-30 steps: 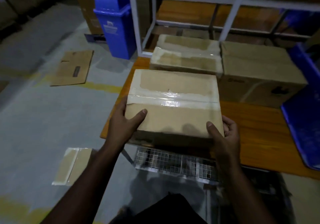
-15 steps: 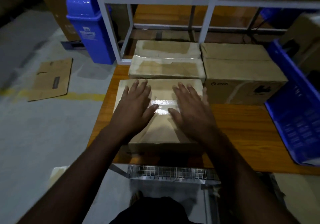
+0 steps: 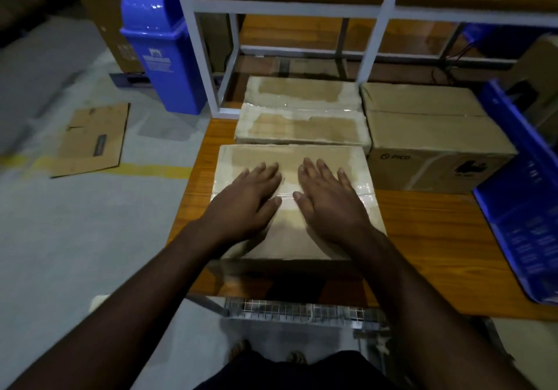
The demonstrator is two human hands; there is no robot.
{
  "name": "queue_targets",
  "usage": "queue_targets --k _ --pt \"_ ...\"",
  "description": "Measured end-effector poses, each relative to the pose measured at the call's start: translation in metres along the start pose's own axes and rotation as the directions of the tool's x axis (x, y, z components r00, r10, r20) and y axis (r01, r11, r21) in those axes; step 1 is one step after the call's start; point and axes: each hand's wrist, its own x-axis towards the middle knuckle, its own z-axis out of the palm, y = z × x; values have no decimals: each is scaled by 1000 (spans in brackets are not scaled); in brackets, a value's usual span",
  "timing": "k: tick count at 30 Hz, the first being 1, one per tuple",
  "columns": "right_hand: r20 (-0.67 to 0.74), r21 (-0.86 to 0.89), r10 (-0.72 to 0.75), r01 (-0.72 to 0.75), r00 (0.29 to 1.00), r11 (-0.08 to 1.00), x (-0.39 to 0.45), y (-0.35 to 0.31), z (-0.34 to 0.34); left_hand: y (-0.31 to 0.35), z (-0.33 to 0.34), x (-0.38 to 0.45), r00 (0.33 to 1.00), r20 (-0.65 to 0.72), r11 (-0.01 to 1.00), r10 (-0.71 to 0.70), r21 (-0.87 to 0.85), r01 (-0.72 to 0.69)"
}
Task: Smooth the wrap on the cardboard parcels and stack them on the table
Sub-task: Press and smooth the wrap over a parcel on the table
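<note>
Cardboard parcel (image 3: pixel 297 238) lies at the table's (image 3: pixel 437 238) near edge; left hand (image 3: pixel 246 199) and right hand (image 3: pixel 327 201) press flat, fingers straight, smoothing its wrap. Next, probably lifting it onto the far parcels (image 3: pixel 302 118).

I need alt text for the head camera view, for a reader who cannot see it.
Left hand and right hand press flat, side by side, on a wrapped cardboard parcel at the near edge of a wooden table. Behind it lie two more wrapped parcels and a plain carton; a blue bin stands on the floor.
</note>
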Motion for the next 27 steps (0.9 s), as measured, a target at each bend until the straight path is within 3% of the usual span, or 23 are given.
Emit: queue_targets --k 3,6,9,12,17,20,24,27 --pt "-10 63 -90 90 996 994 -24 -13 4 -3 7 -21 998 29 997 53 48 -54" --pt "3 124 -61 60 998 990 -30 -19 9 -3 18 -23 999 11 991 31 126 -32" --pt "16 114 -70 68 997 991 -26 -19 2 2 12 -20 1000 19 997 19 74 -20" --pt "-17 122 -88 89 996 988 -38 -18 -4 8 4 -35 997 -62 998 52 -29 -54" --pt "-114 248 158 -126 981 961 -82 -12 4 17 19 -72 996 -84 1000 12 -25 -14" --pt "-93 289 180 -147 979 946 -84 -16 10 17 21 -70 996 -90 1000 20 -21 -22" --pt "-245 251 71 -8 967 968 -90 -2 10 14 18 -74 995 -97 999 12 -35 -15" --pt "-325 269 123 -33 938 963 -100 11 14 16 19 -77 989 -131 995 -66 62 75"
